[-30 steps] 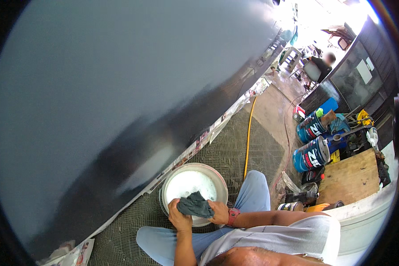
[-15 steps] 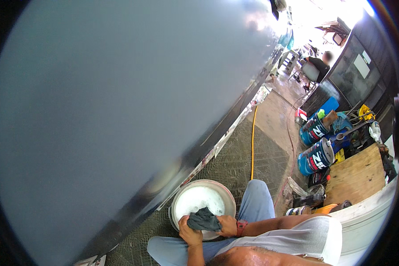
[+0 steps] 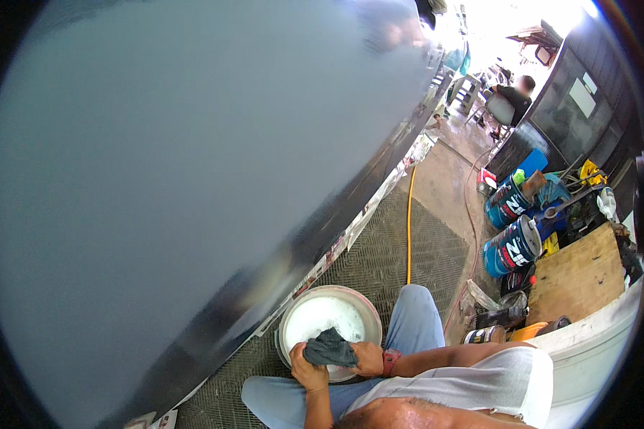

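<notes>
A dark grey cloth is bunched between my two hands over a round bucket of white, sudsy water. My left hand is closed on the cloth's left end. On its other end, my right hand grips it too, with a red band on that wrist. The bucket stands between my bent knees, right beside the large grey vehicle panel. Fingertips on the far side of the cloth are hidden.
Newspaper runs along the panel's dark lower edge. A yellow hose crosses the ribbed mat. At right are blue drums, a wooden board and clutter. Farther back, a person sits on a chair.
The cloth looks a little more bunched, with both hands still on it over the bucket. My view has shifted slightly.
</notes>
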`<action>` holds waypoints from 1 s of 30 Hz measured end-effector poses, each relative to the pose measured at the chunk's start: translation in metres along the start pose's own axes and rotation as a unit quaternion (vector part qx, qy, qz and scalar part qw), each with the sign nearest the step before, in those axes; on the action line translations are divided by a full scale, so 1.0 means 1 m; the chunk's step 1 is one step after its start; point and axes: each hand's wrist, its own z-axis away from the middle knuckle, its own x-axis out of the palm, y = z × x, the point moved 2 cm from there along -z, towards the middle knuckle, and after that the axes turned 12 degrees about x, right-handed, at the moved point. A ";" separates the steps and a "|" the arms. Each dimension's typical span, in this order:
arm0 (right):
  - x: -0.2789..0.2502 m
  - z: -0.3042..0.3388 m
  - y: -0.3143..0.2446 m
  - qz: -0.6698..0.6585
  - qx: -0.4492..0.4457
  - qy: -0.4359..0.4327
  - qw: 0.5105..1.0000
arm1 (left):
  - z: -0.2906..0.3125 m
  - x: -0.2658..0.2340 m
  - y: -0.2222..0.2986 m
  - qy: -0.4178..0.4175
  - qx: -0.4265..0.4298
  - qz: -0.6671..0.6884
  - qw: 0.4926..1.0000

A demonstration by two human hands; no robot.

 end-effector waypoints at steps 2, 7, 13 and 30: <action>-0.011 0.000 -0.014 -0.007 -0.002 0.004 1.000 | -0.002 -0.001 0.005 0.004 -0.011 -0.010 1.000; -0.001 -0.002 -0.005 -0.001 -0.019 0.038 0.999 | -0.001 0.000 0.007 -0.009 -0.032 -0.005 0.999; 0.005 0.001 -0.006 0.034 -0.042 0.095 0.994 | 0.001 -0.002 0.005 -0.025 -0.041 -0.026 0.999; -0.026 -0.016 -0.002 -0.245 -0.137 0.286 0.916 | -0.009 -0.003 0.038 -0.085 0.016 -0.021 0.996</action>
